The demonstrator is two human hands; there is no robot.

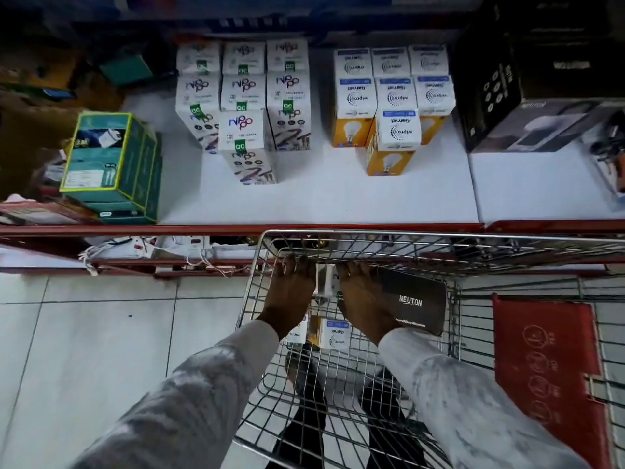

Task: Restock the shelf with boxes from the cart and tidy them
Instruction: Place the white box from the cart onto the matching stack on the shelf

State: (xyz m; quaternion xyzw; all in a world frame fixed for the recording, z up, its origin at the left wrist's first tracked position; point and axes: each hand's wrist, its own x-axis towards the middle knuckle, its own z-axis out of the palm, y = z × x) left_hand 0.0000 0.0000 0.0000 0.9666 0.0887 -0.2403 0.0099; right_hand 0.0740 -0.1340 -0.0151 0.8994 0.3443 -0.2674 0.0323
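Both hands reached down into the wire cart, the left hand and right hand flanking a small white box, grip unclear, with the shelf directly ahead above them.

Both hands reach down into the wire cart. The left hand and right hand flank a white box, fingers curled at its far end. A black box lies just right of the right hand. Near the wrists lies a bulb box. Beyond the hands, the white shelf carries rows of upright boxes.
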